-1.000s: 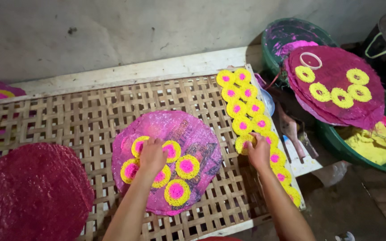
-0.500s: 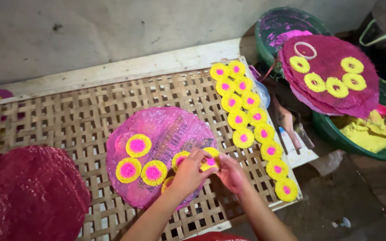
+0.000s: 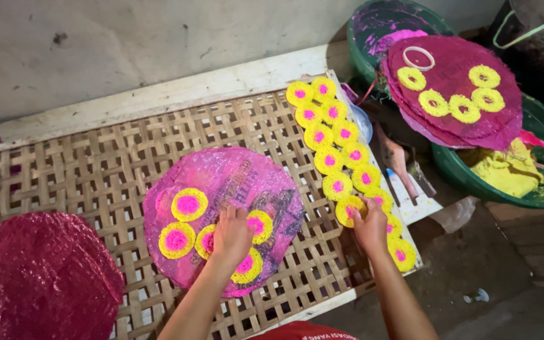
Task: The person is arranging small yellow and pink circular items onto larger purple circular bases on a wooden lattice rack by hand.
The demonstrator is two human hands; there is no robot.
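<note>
A round pink plastic-covered disc (image 3: 221, 182) lies on a woven bamboo rack (image 3: 83, 170). On it sit several yellow rings with pink centres (image 3: 189, 204). My left hand (image 3: 231, 234) rests flat on the rings near the disc's front. My right hand (image 3: 370, 223) grips one yellow-and-pink ring (image 3: 348, 210) at the rack's right edge. That ring belongs to a double row of such rings (image 3: 332, 141) running along that edge.
A dark red textured disc (image 3: 33, 280) lies at the lower left. To the right, a magenta disc (image 3: 454, 88) with yellow rings rests over green tubs; one tub (image 3: 505, 170) holds yellow paste. A grey wall runs behind the rack.
My right hand has moved from the pink disc back out to the row of rings at the rack's edge. My left hand has shifted left onto the disc's front rings.
</note>
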